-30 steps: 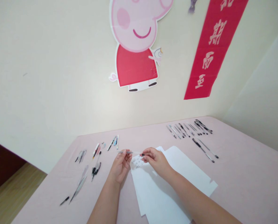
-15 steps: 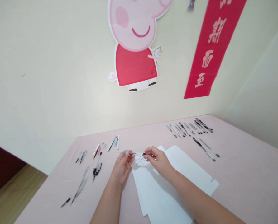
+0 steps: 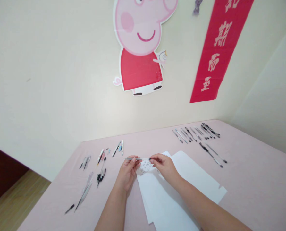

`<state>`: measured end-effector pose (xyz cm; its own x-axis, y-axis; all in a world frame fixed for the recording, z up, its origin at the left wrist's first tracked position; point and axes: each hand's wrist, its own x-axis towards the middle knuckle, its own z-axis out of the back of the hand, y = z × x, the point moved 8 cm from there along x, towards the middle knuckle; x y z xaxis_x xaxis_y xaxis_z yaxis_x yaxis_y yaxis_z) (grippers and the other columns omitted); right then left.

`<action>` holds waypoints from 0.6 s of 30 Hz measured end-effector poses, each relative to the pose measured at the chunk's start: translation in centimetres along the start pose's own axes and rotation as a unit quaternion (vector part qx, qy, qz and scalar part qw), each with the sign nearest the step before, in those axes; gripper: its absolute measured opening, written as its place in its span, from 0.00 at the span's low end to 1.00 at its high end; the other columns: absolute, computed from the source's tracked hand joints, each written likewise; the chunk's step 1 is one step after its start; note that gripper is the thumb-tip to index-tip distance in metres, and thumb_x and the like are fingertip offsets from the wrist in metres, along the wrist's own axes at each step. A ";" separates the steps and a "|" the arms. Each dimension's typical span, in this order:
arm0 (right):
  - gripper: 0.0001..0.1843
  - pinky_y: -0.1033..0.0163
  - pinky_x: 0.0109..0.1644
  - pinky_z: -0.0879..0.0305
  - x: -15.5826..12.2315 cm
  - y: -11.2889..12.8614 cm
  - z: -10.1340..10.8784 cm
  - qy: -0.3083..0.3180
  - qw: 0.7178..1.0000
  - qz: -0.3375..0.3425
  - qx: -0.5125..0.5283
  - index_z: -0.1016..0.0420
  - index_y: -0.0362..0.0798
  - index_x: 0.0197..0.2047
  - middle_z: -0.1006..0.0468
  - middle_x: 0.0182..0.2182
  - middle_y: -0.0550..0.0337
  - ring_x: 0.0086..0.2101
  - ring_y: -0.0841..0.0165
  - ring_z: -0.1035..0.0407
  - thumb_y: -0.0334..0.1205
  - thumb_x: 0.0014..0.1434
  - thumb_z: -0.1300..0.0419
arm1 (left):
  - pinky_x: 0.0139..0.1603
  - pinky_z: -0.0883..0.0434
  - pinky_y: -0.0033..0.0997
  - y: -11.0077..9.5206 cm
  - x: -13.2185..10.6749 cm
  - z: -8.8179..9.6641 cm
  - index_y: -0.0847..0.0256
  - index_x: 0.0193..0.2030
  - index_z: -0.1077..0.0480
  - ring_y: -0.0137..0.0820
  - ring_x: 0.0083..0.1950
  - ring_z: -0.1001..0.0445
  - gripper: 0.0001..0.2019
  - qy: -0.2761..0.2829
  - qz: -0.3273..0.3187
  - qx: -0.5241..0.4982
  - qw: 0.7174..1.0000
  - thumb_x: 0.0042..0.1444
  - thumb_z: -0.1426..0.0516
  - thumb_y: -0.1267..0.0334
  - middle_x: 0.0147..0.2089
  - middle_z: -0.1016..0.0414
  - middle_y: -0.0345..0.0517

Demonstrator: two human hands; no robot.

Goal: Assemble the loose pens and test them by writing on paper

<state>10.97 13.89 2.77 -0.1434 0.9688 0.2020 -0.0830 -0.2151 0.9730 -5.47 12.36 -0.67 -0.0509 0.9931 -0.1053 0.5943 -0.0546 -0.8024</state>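
Observation:
A slim, clear-barrelled pen [image 3: 143,159] lies level between my two hands, above the top edge of the white paper [image 3: 164,195]. Thumb and fingers of my left hand [image 3: 128,171] are closed around its barrel, and the left end sticks out past them. My right hand [image 3: 165,165] pinches the dark right end. Its fingers partly cover that end, so I cannot make out its exact shape. Beneath the pen, small dark marks [image 3: 146,167] cover the top left corner of the paper.
At the back right lies a row of pens [image 3: 191,134], with two longer pieces [image 3: 212,155] in front. Left of my hands are scattered pen parts: black caps [image 3: 101,175], a thin refill [image 3: 79,202], a black piece [image 3: 70,209] and markers [image 3: 118,148]. A wall stands behind the pink table [image 3: 253,179].
The stretch between the left-hand barrel and the dark end in my right hand looks more filled and in line now. The view has shifted slightly; the other things lie as before.

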 end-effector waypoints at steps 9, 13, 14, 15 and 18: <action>0.06 0.65 0.32 0.35 -0.4 -0.3 -1.1 0.033 0.999 0.002 0.014 0.26 0.46 0.29 0.25 0.25 0.60 0.26 0.70 0.32 0.37 0.48 0.42 | 0.37 0.30 0.22 1.0 -0.9 -1.4 0.65 0.34 0.28 0.26 0.34 0.25 0.10 0.023 0.037 0.036 0.998 0.43 0.37 0.67 0.33 0.23 0.46; 0.08 0.66 0.30 0.35 -0.5 -0.9 -1.5 0.045 0.998 -0.019 0.041 0.27 0.45 0.30 0.27 0.23 0.61 0.25 0.71 0.33 0.40 0.49 0.42 | 0.38 0.31 0.23 1.0 -1.1 -1.7 0.65 0.33 0.28 0.27 0.36 0.25 0.09 0.035 0.031 0.042 0.998 0.43 0.37 0.67 0.33 0.23 0.46; 0.08 0.66 0.30 0.35 -0.6 -0.9 -1.5 0.046 0.998 -0.021 0.043 0.27 0.45 0.30 0.27 0.23 0.61 0.25 0.72 0.34 0.41 0.49 0.42 | 0.39 0.31 0.23 1.0 -1.1 -1.7 0.65 0.33 0.28 0.27 0.36 0.25 0.09 0.036 0.029 0.044 0.998 0.43 0.37 0.67 0.33 0.23 0.46; 0.08 0.66 0.30 0.36 -0.6 -0.9 -1.5 0.046 0.998 -0.022 0.044 0.27 0.45 0.30 0.27 0.22 0.61 0.24 0.72 0.34 0.41 0.49 0.42 | 0.39 0.31 0.24 1.0 -1.1 -1.7 0.65 0.33 0.28 0.28 0.36 0.25 0.09 0.037 0.029 0.046 0.998 0.43 0.37 0.67 0.33 0.23 0.46; 0.10 0.67 0.29 0.36 -0.6 -1.0 -1.5 0.048 0.997 -0.024 0.046 0.29 0.45 0.30 0.28 0.22 0.62 0.24 0.72 0.34 0.43 0.50 0.42 | 0.40 0.31 0.26 0.8 -1.1 -1.8 0.65 0.33 0.28 0.29 0.37 0.26 0.10 0.038 0.027 0.055 0.997 0.42 0.37 0.67 0.34 0.23 0.47</action>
<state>9.61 13.32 1.50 -0.2361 0.9606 0.1467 -0.0017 -0.1514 0.9885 -3.44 11.37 -0.15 0.0421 0.9932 -0.1088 0.5030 -0.1151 -0.8566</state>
